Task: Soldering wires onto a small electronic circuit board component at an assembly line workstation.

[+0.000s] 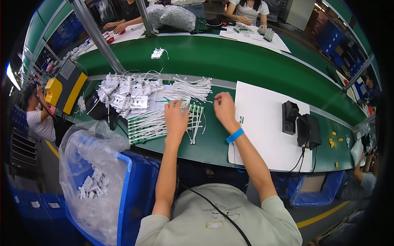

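My left hand (pixel 176 119) lies over a row of white cables (pixel 150 130) attached to green circuit board strips (pixel 197 109), its fingers slightly apart and pointing away from me. To its right, my right hand (pixel 225 107), with a blue wristband (pixel 234 135), is closed in a pinch; a small dark tip shows by its fingertips, too small to name. Just beyond both hands lies a bundle of loose white cables (pixel 192 88). A heap of white plastic housings (pixel 125 92) sits to the left of the bundle.
At right, a white sheet (pixel 262 135) bears a black device (pixel 289 118) with cords. A yellow and grey machine (pixel 66 87) stands at left. A plastic-lined blue bin (pixel 125 197) is by my left arm. Beyond the green conveyor (pixel 197 53), two people work.
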Action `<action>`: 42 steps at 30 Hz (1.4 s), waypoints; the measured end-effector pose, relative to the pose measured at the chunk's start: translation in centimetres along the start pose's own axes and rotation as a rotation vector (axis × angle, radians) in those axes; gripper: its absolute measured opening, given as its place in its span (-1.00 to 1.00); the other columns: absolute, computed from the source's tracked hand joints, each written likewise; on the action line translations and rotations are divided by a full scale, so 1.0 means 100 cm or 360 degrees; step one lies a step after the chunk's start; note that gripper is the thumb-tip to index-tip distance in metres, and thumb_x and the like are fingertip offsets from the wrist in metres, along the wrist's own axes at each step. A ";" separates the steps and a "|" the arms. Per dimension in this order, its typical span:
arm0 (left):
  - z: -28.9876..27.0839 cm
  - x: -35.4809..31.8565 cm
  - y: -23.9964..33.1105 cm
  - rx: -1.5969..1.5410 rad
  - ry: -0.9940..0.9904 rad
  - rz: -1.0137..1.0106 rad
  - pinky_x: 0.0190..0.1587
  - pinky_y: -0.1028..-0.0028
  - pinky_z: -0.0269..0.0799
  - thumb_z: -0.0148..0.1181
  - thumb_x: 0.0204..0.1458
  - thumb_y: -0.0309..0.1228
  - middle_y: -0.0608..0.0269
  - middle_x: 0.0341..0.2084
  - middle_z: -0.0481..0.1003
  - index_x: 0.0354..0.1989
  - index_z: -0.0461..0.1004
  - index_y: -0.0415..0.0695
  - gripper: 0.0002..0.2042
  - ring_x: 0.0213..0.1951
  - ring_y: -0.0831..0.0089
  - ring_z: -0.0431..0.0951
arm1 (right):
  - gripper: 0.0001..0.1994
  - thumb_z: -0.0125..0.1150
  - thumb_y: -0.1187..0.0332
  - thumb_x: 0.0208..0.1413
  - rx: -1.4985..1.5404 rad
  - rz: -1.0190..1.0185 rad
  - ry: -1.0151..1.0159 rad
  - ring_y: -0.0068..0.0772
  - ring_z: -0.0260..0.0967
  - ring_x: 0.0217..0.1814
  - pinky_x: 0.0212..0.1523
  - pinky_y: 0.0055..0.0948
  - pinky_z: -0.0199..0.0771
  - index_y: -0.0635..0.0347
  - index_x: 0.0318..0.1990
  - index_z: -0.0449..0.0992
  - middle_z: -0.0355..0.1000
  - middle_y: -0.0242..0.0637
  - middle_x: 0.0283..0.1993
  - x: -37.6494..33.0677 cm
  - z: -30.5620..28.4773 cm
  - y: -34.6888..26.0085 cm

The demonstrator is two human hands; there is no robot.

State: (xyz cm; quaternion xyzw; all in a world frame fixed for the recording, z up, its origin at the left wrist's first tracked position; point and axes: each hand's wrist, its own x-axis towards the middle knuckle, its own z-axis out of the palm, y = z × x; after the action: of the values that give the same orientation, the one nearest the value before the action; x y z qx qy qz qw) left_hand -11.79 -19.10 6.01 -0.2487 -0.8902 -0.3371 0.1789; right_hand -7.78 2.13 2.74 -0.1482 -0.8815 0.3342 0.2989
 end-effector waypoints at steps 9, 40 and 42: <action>-0.077 -0.075 0.027 -0.0188 0.0100 -0.0180 0.02 0.22 0.39 0.21 0.16 -0.47 0.13 -0.19 0.56 -0.01 0.58 -0.18 -0.76 -0.10 0.11 0.47 | -0.87 0.30 0.49 0.05 -0.0033 -0.0120 -0.0384 0.01 0.46 0.00 0.01 -0.12 0.51 0.26 -0.23 0.58 0.48 -0.06 -0.08 0.014 -0.025 0.029; -0.061 -0.143 0.055 -0.0824 -0.0347 -0.0222 -0.27 0.34 0.48 0.24 0.17 -0.45 0.14 -0.37 0.55 -0.10 0.62 -0.16 -0.83 -0.37 0.22 0.56 | -0.83 0.40 0.45 0.04 0.0269 0.0260 -0.0310 -0.38 0.45 -0.41 -0.33 -0.42 0.46 0.29 -0.30 0.51 0.51 -0.23 -0.42 -0.047 -0.065 0.037; -0.051 -0.147 0.054 -0.0841 -0.0456 -0.0260 -0.26 0.33 0.49 0.23 0.17 -0.45 0.14 -0.37 0.55 -0.10 0.62 -0.15 -0.83 -0.37 0.24 0.56 | -0.84 0.39 0.48 0.06 0.0467 0.0272 -0.0220 -0.47 0.43 -0.41 -0.34 -0.47 0.44 0.30 -0.27 0.51 0.50 -0.27 -0.42 -0.048 -0.059 0.049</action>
State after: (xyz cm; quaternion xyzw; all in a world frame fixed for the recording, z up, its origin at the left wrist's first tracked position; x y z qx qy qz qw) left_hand 3.98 -23.84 5.28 -0.2591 -0.8050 -0.5317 -0.0469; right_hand -0.06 6.47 0.94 -0.1540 -0.8259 0.4928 0.2264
